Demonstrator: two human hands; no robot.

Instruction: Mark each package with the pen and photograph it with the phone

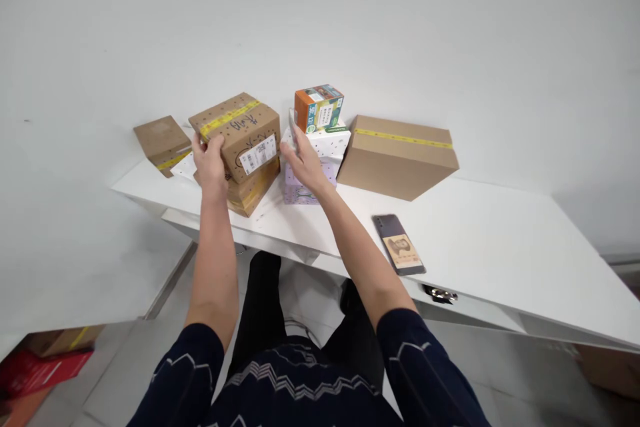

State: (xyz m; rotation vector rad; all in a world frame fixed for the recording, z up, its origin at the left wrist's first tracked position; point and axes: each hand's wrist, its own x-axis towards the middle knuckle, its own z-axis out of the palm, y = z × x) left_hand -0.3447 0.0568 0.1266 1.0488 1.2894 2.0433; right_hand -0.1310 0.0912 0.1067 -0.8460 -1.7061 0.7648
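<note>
My left hand grips the near left corner of a dotted cardboard box with yellow tape, black handwriting and a white label. That box sits over another cardboard box. My right hand has its fingers apart, just right of the upper box and against the white dotted package; any contact under the fingers is hidden. On the package rests a small orange and green box. A lilac box is underneath, partly behind my right hand.
A large taped cardboard box stands right of the stack, and a smaller brown box leans at the far left. A phone lies near the front edge of the white table. The wall rises behind.
</note>
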